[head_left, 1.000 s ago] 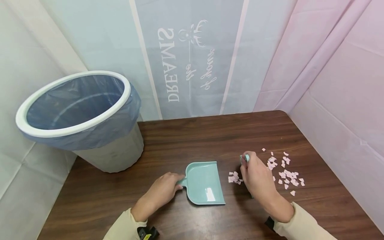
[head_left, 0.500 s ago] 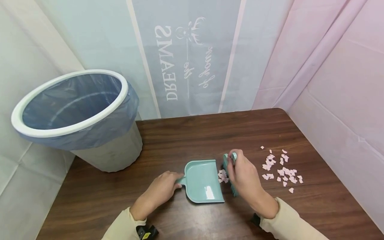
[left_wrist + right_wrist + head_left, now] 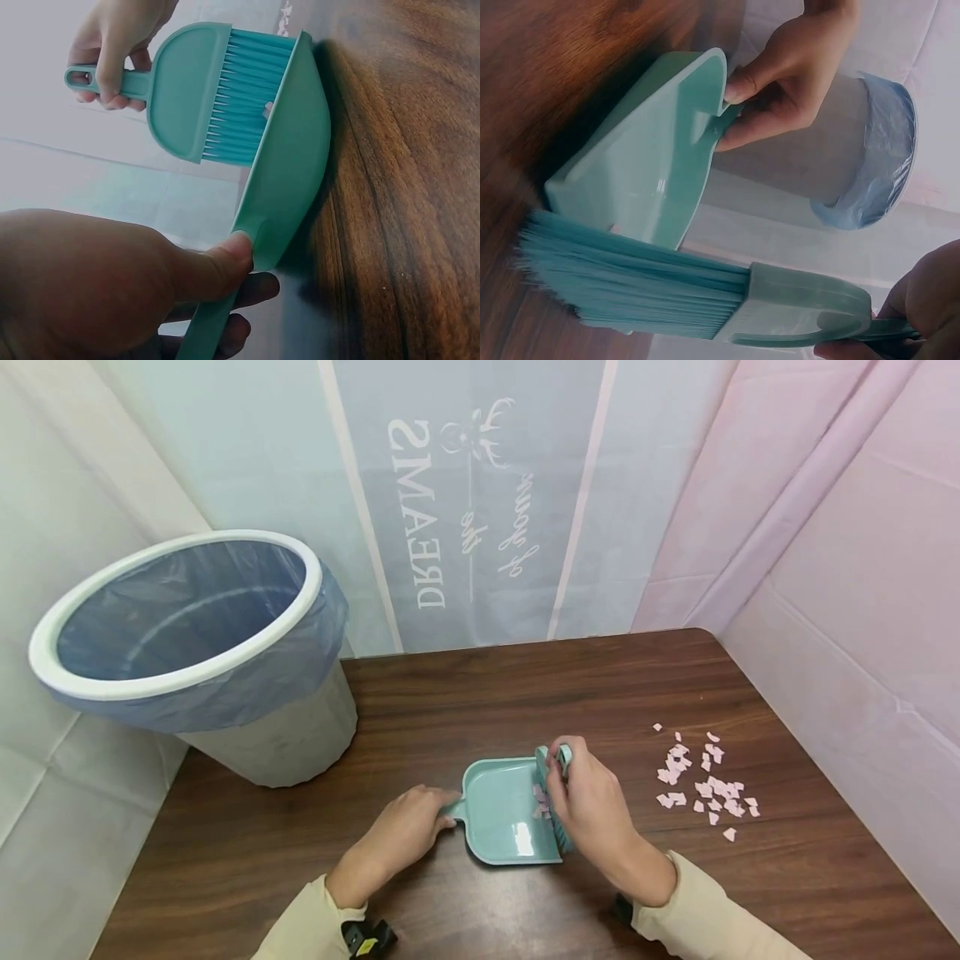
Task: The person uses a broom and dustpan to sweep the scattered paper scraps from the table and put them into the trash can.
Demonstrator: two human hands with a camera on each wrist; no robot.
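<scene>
My left hand (image 3: pixel 411 828) grips the short handle of a teal dustpan (image 3: pixel 498 827) that lies on the table, its wide mouth facing right. In the left wrist view the thumb presses on top of the handle. My right hand (image 3: pixel 600 810) holds a teal hand brush (image 3: pixel 802 300) by its handle. The brush's bristles (image 3: pixel 251 97) stand at the dustpan's mouth, overlapping its front lip. A few paper scraps (image 3: pixel 540 802) lie just inside the pan, right against the bristles.
Several more pale pink paper scraps (image 3: pixel 720 793) are scattered on the dark wooden table (image 3: pixel 465 702) to the right. A grey bin (image 3: pixel 285 743) with a white rim and blue liner stands at the back left. Fabric walls (image 3: pixel 862 568) enclose the table.
My right hand has swept the brush leftward, pushing a small clump of scraps from the table into the dustpan's mouth. The left hand and dustpan have stayed in place.
</scene>
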